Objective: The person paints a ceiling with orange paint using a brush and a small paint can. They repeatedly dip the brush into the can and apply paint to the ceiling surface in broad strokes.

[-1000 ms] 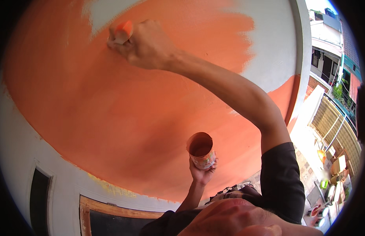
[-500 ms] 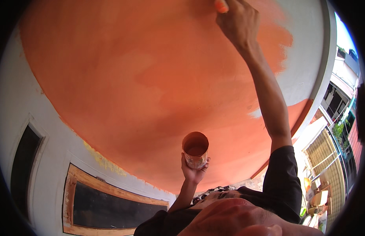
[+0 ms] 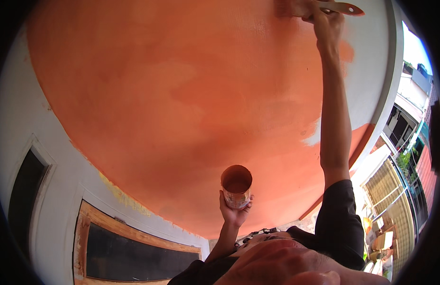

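My right hand (image 3: 327, 24) is stretched up at the top right, shut on a paintbrush (image 3: 319, 7) with a wooden handle. Its bristles press against the orange-painted ceiling (image 3: 182, 95). A white unpainted strip (image 3: 372, 71) lies just right of the brush. My left hand (image 3: 233, 213) is lower, near the middle, and grips a small open tin can (image 3: 236, 185) with orange paint inside, held upright below the ceiling.
A white wall (image 3: 58, 180) meets the ceiling at the left. A wood-framed dark window (image 3: 130, 256) sits at the lower left, and a dark opening (image 3: 25, 190) is further left. Neighbouring buildings and fences (image 3: 405, 156) show at the right.
My right hand has swept the brush across the ceiling from the upper left to the upper right. The can has stayed about where it was.
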`<action>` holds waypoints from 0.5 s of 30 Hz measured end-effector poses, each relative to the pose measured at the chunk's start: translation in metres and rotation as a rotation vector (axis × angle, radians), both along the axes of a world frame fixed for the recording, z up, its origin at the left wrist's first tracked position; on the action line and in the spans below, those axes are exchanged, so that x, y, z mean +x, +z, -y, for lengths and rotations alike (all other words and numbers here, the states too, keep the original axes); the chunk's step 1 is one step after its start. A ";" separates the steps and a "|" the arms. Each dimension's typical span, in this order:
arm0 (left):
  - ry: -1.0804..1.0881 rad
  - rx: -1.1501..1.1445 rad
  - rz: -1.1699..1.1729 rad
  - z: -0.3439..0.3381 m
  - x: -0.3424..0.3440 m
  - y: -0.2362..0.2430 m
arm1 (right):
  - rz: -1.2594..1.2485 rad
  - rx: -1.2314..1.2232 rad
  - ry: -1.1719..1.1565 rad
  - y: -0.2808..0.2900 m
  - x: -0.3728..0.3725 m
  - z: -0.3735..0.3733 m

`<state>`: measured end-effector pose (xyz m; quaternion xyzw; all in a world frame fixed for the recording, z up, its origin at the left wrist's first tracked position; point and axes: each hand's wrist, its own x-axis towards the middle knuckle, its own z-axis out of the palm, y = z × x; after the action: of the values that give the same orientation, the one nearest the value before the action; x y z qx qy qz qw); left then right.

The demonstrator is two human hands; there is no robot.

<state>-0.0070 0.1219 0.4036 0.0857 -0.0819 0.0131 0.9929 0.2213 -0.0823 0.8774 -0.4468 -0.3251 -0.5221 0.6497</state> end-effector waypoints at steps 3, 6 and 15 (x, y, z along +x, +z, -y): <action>-0.036 -0.021 0.027 -0.006 -0.001 -0.006 | -0.344 0.155 -0.562 -0.005 0.017 0.091; -0.046 -0.048 0.014 -0.011 0.000 -0.011 | -0.332 0.067 -0.873 -0.001 0.017 0.092; -0.096 -0.007 0.011 0.006 0.018 0.005 | 0.548 -0.414 -0.526 -0.004 -0.089 -0.185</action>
<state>0.0109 0.1163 0.4085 0.0782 -0.0911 -0.0336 0.9922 0.1323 0.1030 0.8737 -0.4801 -0.4588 -0.6929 0.2809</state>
